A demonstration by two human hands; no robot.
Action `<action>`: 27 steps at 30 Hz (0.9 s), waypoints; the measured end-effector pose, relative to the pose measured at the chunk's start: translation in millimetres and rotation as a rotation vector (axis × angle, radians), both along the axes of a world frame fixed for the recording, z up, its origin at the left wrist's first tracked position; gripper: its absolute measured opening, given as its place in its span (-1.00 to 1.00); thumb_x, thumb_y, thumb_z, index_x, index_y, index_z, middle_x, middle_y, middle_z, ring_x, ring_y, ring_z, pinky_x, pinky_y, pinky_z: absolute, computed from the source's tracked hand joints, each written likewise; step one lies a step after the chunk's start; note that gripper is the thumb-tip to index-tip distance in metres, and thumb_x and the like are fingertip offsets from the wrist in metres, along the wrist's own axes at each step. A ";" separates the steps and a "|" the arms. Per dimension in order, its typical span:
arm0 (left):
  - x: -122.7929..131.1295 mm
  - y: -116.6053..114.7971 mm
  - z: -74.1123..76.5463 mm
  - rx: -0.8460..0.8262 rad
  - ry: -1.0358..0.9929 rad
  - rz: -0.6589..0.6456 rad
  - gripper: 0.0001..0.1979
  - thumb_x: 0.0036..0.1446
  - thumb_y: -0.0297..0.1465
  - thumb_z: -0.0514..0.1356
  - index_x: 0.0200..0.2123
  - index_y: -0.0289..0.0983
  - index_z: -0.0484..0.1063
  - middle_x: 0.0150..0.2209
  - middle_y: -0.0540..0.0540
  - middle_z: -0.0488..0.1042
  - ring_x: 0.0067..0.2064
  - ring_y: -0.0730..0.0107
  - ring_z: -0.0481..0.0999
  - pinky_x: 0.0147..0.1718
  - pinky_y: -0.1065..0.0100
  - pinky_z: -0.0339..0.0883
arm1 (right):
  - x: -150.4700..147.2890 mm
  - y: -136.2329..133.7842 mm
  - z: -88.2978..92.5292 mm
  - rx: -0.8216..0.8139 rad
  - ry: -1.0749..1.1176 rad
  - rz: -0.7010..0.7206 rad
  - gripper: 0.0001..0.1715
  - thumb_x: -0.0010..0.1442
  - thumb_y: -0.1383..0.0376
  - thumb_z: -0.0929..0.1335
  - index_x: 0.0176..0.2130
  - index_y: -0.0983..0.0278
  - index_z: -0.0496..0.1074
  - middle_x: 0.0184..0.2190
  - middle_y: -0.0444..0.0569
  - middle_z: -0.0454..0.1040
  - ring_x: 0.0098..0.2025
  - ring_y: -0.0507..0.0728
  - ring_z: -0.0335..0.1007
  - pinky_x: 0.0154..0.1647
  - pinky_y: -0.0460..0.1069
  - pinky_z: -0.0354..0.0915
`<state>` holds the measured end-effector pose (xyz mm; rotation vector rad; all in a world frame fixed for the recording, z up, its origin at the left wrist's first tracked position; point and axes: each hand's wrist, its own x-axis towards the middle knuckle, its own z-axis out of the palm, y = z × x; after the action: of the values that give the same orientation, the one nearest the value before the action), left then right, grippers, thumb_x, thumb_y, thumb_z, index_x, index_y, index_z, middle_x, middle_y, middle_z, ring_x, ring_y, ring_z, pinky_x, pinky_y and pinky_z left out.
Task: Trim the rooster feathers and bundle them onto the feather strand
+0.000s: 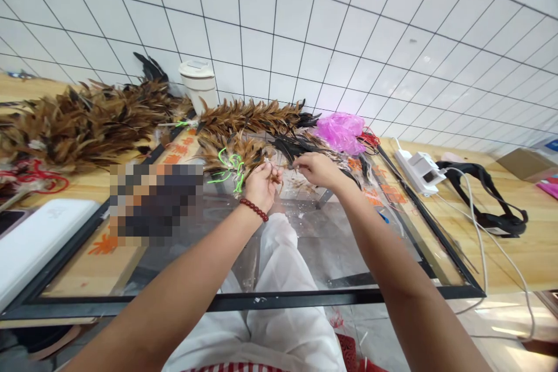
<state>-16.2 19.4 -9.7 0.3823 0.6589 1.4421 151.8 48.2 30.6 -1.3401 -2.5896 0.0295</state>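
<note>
My left hand [263,185], with a dark red bead bracelet [254,209] at the wrist, is closed in a pinch on a small feather, its pale tuft showing at the fingertips. My right hand [320,170] is a short way to the right, fingers pressed together; whatever they hold is too small to make out. Just left of my left hand lie brown feathers [218,148] with bright green strings [231,168] on top. Behind my right hand are long black feathers [290,145]. Feather scraps [303,186] dot the glass between and below the hands.
The glass top has a black frame [279,300]. Behind stand a feather strand [253,116], a white cup [198,84] and a pink plastic bag [342,131]. More feathers [78,122] and a white box [47,244] lie left; a power strip [416,171] and black strap [492,209] lie right.
</note>
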 end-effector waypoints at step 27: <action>0.4 -4.5 1.1 0.014 0.000 -0.049 -0.88 0.10 -0.48 0.20 -0.48 -0.35 0.35 -0.62 0.03 0.27 -0.51 0.55 0.38 -0.49 0.49 0.21 | -19.5 23.2 -0.2 0.146 -0.206 -0.439 -0.64 0.05 0.29 0.33 -0.14 0.31 0.52 -0.10 0.21 0.47 -0.04 0.32 0.36 -0.07 0.13 0.23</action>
<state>-15.8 15.0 -8.6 0.4068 0.6359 1.4002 132.3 71.4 30.3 -1.9027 -2.3310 -0.3795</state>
